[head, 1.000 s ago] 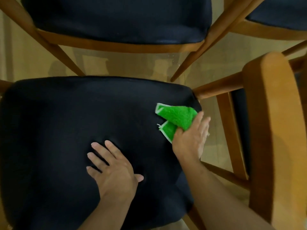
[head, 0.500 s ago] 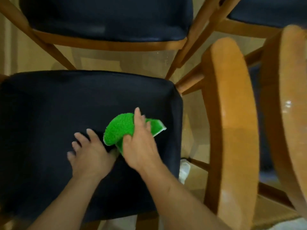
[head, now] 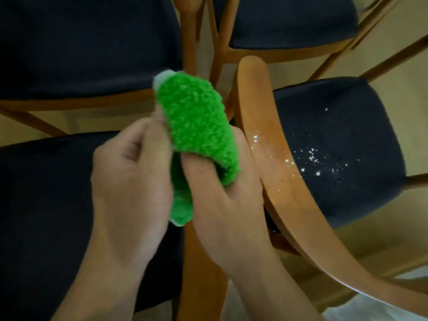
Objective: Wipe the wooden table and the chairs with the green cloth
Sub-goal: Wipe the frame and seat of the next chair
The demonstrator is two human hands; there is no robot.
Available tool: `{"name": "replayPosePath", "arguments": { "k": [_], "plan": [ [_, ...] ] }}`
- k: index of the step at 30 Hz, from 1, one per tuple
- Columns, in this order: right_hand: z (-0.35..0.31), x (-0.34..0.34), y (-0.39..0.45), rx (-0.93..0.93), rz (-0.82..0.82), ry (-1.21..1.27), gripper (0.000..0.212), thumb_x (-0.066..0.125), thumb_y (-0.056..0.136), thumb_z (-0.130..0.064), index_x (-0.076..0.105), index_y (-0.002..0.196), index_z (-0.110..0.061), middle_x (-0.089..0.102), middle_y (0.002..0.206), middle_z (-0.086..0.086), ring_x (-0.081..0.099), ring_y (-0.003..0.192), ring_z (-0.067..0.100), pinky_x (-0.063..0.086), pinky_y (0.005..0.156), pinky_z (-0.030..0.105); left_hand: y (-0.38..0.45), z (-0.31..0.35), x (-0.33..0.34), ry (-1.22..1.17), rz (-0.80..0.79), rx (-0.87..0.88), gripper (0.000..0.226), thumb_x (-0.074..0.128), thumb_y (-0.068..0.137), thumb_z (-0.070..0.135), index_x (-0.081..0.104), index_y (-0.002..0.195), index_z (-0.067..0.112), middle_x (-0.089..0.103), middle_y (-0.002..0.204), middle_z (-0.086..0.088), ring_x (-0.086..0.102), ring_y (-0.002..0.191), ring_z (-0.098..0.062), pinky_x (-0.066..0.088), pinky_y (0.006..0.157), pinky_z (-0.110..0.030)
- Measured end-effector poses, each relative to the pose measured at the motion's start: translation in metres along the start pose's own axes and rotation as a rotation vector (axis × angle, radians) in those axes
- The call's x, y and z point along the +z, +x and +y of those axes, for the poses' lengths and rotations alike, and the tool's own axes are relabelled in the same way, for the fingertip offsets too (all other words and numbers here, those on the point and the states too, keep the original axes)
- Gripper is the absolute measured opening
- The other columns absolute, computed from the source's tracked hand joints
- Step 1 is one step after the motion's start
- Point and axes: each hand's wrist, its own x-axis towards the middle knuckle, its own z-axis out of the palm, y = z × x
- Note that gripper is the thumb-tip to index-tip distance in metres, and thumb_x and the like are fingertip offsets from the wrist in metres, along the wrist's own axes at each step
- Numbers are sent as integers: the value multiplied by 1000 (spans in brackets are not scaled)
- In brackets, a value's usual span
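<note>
Both hands hold the fluffy green cloth up in the air between two chairs. My left hand pinches its left edge with curled fingers. My right hand grips it from below, thumb under the fold. Beneath my left arm lies the dark seat of the near left chair. To the right curves a wooden chair back with white crumbs on it. Behind that back sits the dark seat of the right chair, scattered with white crumbs.
Two more dark-seated wooden chairs stand further off, the far left chair and the far right chair. Wooden legs and rails cross between them over a pale floor. The table is not in view.
The cloth has left the near seat and risen into both hands. My left hand came off the seat and took the cloth's edge. The view swung right, showing the crumb-covered chair.
</note>
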Motion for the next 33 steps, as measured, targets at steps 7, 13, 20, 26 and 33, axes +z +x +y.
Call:
{"name": "replayPosePath", "arguments": {
  "k": [7,13,20,26,33],
  "plan": [
    [-8,-71,-22,131,92,-64,39,61,75,-52,64,86,-16,64,73,5,62,67,24,53,56,47,-10,33,38,-9,-33,94,42,52,87,52,62,80,11,64,76,-20,61,73,-43,50,57,-60],
    [-27,-118,-38,146,282,-206,78,69,46,-82,65,82,-14,63,65,16,62,60,36,54,47,46,-17,49,61,-11,-212,125,32,50,90,48,58,83,18,62,74,-11,61,66,-33,51,52,-55],
    [-9,-129,7,227,239,-847,48,63,69,-71,54,90,-29,57,70,-7,58,67,8,47,57,31,34,26,79,504,-79,177,12,51,95,40,55,98,29,60,89,9,59,80,-7,51,65,-30],
    [36,-107,14,-61,358,-1042,52,66,82,-12,50,132,-11,46,137,17,39,129,33,38,105,46,28,-19,77,783,2,373,30,54,93,10,58,122,14,53,118,-2,47,111,-17,38,93,-23],
    [59,-85,49,-180,-94,-1352,55,16,103,-36,20,153,-14,15,161,10,12,148,26,11,117,45,26,-34,82,677,124,399,40,34,93,17,55,125,6,53,128,-9,47,122,-19,42,103,-33]
  ]
}}
